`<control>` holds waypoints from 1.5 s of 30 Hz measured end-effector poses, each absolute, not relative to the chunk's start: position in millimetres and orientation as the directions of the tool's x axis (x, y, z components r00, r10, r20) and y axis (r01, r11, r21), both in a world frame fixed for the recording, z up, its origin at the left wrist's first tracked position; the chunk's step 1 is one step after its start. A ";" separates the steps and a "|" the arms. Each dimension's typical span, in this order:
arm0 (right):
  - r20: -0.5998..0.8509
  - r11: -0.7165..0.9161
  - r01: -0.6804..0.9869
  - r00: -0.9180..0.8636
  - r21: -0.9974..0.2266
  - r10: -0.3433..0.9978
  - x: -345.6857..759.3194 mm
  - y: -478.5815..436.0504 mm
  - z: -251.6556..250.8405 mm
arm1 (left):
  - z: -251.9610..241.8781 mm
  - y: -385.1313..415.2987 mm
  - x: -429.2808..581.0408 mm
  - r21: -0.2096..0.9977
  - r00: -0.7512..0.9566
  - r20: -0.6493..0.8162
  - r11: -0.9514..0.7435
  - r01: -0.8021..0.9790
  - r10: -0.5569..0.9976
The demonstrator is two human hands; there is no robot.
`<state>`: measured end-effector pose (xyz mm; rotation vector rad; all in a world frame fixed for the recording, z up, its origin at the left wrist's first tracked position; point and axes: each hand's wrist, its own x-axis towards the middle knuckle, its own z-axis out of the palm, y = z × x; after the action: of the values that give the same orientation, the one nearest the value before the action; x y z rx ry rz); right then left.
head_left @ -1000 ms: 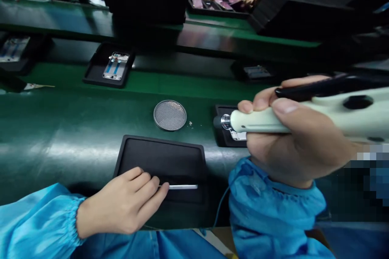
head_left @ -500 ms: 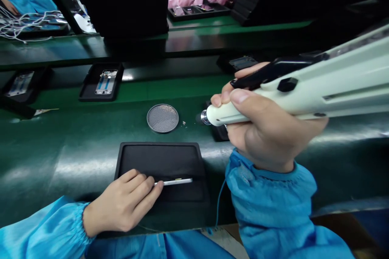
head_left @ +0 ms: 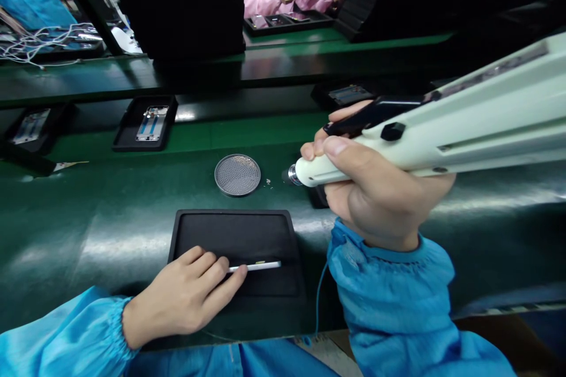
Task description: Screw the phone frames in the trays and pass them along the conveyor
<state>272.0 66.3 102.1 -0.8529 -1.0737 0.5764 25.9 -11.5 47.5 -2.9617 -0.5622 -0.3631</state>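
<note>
Pale-green plastic body of the electric screwdriver (head_left: 446,144) sat firmly closed in your right hand (head_left: 375,203) — thumb and fingers wrapped round the nose, chrome chuck (head_left: 292,174) pointing left, just above a second black tray (head_left: 319,199) mostly hidden behind your hand. Your left hand (head_left: 181,300) lay on the slim silver strip (head_left: 256,266), fingertips on its near end; couldn't tell whether it was pinched or only pressed down. Strip lay flat across the lower part of the black rubber-lined tray (head_left: 234,230), just right of those fingers. Handling: strip looked light and thin, probably stiff but easy to scratch or bend, and could skate on that mat — take it by the long edges. Driver looked long and light-bodied; best held at the nose, clear of the blue cable (head_left: 319,300). Round mesh dish (head_left: 237,175) sat on the green belt (head_left: 88,235), small bits just beside it.
</note>
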 end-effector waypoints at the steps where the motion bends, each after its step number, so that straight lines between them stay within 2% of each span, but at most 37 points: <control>1: 0.513 0.558 -0.007 0.385 -0.830 0.767 271.9 66.0 102.1 | 49.2 -11.8 27.3 -0.054 0.908 0.220 -0.925 0.377 0.357; 5: 0.518 0.568 -0.025 0.380 -0.823 0.767 272.1 66.1 102.8 | 54.8 -13.2 31.9 -0.035 0.914 0.148 -0.922 0.386 0.377; 19: 0.537 0.569 0.012 0.350 -0.822 0.768 274.3 65.7 98.5 | 53.5 -14.4 33.8 -0.063 0.919 0.140 -0.923 0.380 0.368; 27: 0.533 0.582 -0.042 0.354 -0.812 0.768 273.7 66.0 102.2 | 60.7 -10.9 42.1 -0.062 0.937 0.027 -0.935 0.349 0.348; 36: 0.527 0.579 -0.038 0.368 -0.815 0.766 272.2 67.4 100.4 | 57.8 -9.3 41.6 -0.066 0.941 0.065 -0.940 0.336 0.332; 45: 0.528 0.580 -0.044 0.364 -0.813 0.767 273.5 67.1 103.0 | 60.4 -8.8 41.4 -0.044 0.942 0.030 -0.941 0.336 0.335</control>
<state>273.5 67.1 103.0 -0.8049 -1.0807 0.6018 41.4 -8.8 60.4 -3.0482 -0.5265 -0.0347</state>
